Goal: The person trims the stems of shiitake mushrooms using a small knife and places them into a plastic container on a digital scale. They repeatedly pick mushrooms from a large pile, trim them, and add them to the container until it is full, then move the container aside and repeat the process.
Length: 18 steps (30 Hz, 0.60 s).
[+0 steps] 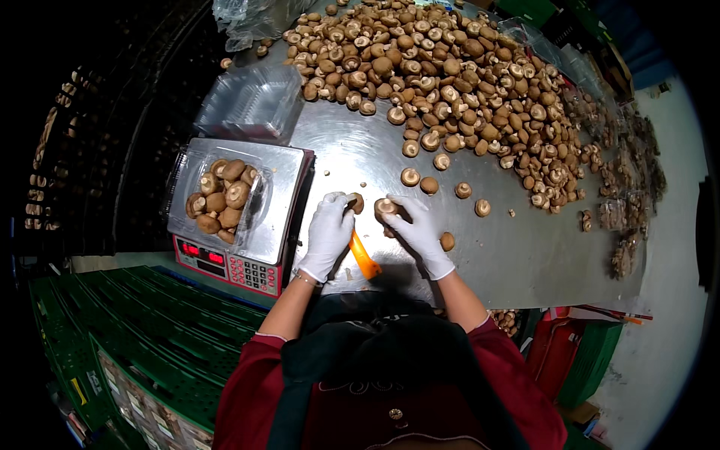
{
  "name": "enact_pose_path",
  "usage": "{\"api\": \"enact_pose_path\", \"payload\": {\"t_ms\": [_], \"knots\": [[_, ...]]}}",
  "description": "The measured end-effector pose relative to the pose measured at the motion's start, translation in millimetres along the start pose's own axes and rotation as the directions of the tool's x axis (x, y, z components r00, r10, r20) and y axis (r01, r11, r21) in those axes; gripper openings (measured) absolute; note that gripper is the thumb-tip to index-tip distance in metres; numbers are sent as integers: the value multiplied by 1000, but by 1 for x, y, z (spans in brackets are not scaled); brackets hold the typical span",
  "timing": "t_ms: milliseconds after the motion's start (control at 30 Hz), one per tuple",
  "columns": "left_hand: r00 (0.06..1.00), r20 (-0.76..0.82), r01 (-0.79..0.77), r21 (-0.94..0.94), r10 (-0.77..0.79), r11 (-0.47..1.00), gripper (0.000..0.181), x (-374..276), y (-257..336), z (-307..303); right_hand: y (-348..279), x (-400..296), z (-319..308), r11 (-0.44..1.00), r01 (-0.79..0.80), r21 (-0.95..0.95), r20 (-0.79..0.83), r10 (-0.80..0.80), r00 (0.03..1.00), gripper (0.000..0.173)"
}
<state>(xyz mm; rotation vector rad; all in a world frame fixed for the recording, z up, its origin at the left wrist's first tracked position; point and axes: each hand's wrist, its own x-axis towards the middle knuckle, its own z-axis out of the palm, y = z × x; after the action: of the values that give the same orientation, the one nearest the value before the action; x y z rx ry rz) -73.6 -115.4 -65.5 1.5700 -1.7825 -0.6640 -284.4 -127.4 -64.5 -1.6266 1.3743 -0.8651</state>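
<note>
My left hand (pixel 331 232), in a white glove, has its fingertips closed on a brown shiitake mushroom (pixel 356 203). Just across from it, my right hand (pixel 418 228), gloved too, grips another shiitake (pixel 385 207) between thumb and fingers, its pale stem facing up. Part of one more mushroom (pixel 388 232) shows below the right thumb. An orange tool handle (pixel 364 257) slants down from beside the left thumb; its upper end is hidden, and whether that hand touches it I cannot tell. A clear plastic tray (pixel 247 216) of shiitakes rests on the digital scale (pixel 281 208) at left.
A large heap of shiitakes (pixel 450 73) covers the back of the metal table (pixel 540 253), with several loose ones nearer. Stacked clear trays (pixel 247 104) stand behind the scale. Packed mushrooms (pixel 624 180) line the right edge. Green crates (pixel 157 320) are at lower left.
</note>
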Motion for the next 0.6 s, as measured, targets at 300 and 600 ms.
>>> {"api": "enact_pose_path", "payload": {"t_ms": [300, 600], "knots": [[986, 141, 56, 214, -88, 975, 36, 21, 2, 31, 12, -5, -58, 166, -2, 986, -71, 426, 902, 32], [975, 191, -111, -17, 112, 994, 27, 8, 24, 36, 28, 81, -39, 832, -49, -553, -229, -95, 969, 32]]}}
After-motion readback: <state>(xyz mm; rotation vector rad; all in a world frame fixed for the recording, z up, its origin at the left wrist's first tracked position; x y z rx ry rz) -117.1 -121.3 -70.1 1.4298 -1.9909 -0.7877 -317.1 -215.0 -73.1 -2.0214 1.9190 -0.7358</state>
